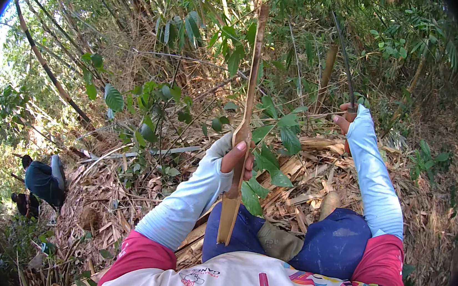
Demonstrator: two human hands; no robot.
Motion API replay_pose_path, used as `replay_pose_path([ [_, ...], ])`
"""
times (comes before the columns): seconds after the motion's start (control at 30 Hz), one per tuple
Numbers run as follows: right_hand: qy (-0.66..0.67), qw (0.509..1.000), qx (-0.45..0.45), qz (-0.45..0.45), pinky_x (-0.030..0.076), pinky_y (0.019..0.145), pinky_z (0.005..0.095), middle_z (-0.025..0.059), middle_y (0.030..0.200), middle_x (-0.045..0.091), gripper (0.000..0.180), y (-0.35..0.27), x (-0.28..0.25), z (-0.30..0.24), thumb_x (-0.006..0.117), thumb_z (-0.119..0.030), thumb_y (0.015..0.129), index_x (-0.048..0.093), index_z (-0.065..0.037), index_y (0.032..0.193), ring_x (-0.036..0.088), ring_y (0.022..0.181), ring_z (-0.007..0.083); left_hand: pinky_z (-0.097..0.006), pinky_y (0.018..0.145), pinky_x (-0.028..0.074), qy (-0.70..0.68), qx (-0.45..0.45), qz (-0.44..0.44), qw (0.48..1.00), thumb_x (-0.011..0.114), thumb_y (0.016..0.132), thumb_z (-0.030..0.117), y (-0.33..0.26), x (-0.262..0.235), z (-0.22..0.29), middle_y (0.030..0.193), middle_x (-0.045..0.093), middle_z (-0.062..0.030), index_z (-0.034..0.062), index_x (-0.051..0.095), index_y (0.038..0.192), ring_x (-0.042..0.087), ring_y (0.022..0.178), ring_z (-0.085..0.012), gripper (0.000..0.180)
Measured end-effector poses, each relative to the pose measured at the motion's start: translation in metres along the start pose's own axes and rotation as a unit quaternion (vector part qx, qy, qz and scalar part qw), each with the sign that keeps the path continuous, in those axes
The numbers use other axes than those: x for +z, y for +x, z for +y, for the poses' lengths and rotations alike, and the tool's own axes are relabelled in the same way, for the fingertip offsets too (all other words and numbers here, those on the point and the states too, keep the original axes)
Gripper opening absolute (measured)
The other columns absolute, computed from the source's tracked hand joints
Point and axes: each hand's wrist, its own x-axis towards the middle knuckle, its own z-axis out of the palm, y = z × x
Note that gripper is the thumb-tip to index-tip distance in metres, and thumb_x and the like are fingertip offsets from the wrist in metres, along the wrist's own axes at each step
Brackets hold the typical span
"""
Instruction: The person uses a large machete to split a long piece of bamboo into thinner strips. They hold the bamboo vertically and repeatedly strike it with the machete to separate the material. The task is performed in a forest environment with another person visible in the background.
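My left hand (237,158) is closed round a long split piece of bamboo (252,84). The piece stands nearly upright in front of my body, thin at its top and wider at the pale lower end near my lap. Off to the right, my right hand (346,121) grips the handle of a machete (344,57). Its long, dark, narrow blade points up and away, apart from the bamboo. Light blue sleeves cover both forearms and part of the hands.
Dry bamboo sheaths and split pieces (292,175) litter the ground around my knees. Leafy green stems (280,131) grow just ahead, with a dense bamboo thicket behind. At the far left, a person in a dark top (45,182) bends over, with another dark figure (25,204) beside.
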Motion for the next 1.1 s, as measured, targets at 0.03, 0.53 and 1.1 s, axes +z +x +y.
replay_pose_path([
  [0.03, -0.019, 1.0, -0.012, -0.003, 0.044, 0.056, 0.0265, 0.001, 0.071, 0.059, 0.039, -0.005, -0.002, -0.008, 0.081, -0.021, 0.073, 0.059, -0.004, 0.101, 0.053, 0.06, 0.011, -0.032, 0.057, 0.05, -0.02, 0.001, 0.01, 1.0, 0.059, 0.094, 0.028, 0.001, 0.006, 0.001, 0.072, 0.058, -0.0081, 0.0032, 0.056, 0.109, 0.058, 0.061, -0.0186, 0.029],
  [0.53, -0.212, 0.966, -0.146, 0.017, 0.05, 0.06, 0.0348, 0.0136, 0.076, 0.064, 0.028, -0.113, -0.04, -0.058, 0.077, -0.003, 0.068, 0.063, -0.003, 0.092, 0.065, 0.068, 0.0276, -0.029, 0.05, 0.049, -0.019, 0.008, -0.149, 0.989, 0.063, 0.09, 0.023, 0.039, 0.099, -0.033, 0.076, 0.059, -0.0059, 0.0039, 0.057, 0.103, 0.057, 0.055, -0.0157, 0.024],
  [1.1, -0.441, 0.886, -0.14, -0.012, 0.048, 0.067, 0.0419, 0.0093, 0.072, 0.062, 0.03, -0.167, -0.089, -0.03, 0.069, -0.018, 0.065, 0.067, -0.012, 0.094, 0.063, 0.074, 0.0305, -0.035, 0.072, 0.055, -0.329, -0.386, -0.121, 0.853, 0.041, 0.1, 0.018, 0.075, 0.204, -0.094, 0.089, 0.058, -0.0128, -0.0003, 0.049, 0.102, 0.063, 0.088, -0.0228, 0.02],
])
